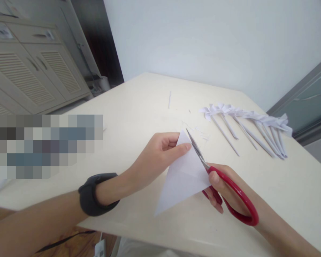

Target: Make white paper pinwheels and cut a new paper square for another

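My left hand (160, 153) pinches the top corner of a folded white paper triangle (182, 178) between thumb and fingers, holding it above the cream table (139, 107). My right hand (222, 189) grips red-handled scissors (230, 192). Their metal blades (196, 150) lie along the paper's upper right edge, nearly closed, tips beside my left thumb. A black band circles my left wrist.
A row of several white folded paper pieces with long thin stems (248, 125) lies on the table's far right. Small paper slivers (169, 100) are scattered near the middle. A blurred patch (50, 146) covers the table's left. A louvred cabinet (29, 71) stands beyond.
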Action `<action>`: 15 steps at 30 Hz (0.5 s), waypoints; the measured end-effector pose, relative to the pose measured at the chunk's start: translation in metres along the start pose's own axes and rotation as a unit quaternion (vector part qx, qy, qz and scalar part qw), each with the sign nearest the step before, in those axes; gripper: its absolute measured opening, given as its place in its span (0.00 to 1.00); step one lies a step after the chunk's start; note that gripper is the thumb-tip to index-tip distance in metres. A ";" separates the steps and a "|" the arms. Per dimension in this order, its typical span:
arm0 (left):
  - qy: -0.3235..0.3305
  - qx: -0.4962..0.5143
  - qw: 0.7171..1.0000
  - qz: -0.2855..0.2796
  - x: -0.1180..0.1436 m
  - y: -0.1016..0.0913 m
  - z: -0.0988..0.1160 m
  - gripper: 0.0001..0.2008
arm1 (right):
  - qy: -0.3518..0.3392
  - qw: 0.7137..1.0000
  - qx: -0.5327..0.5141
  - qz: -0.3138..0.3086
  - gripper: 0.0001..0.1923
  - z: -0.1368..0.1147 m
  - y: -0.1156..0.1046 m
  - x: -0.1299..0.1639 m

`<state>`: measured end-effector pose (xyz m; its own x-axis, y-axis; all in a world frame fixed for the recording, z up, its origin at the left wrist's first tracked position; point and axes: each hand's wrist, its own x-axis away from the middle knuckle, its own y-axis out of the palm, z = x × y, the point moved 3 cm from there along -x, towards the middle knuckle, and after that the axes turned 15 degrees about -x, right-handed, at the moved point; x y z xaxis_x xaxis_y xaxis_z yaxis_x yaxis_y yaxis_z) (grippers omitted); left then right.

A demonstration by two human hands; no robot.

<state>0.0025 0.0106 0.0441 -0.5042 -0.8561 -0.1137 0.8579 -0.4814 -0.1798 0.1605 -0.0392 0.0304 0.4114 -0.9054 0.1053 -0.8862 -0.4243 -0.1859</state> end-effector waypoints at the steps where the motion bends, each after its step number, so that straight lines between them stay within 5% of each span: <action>1: 0.000 0.000 1.000 -0.001 0.000 0.000 0.000 0.10 | 0.001 1.000 0.001 0.001 0.26 0.000 0.000 0.000; 15: -0.013 -0.026 1.000 0.003 0.001 0.000 0.002 0.11 | 0.013 1.000 0.018 0.015 0.25 -0.005 0.000 0.003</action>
<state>0.0019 0.0098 0.0461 -0.4961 -0.8635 -0.0904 0.8541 -0.4666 -0.2300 0.1604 -0.0420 0.0351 0.3790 -0.9169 0.1251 -0.8893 -0.3982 -0.2247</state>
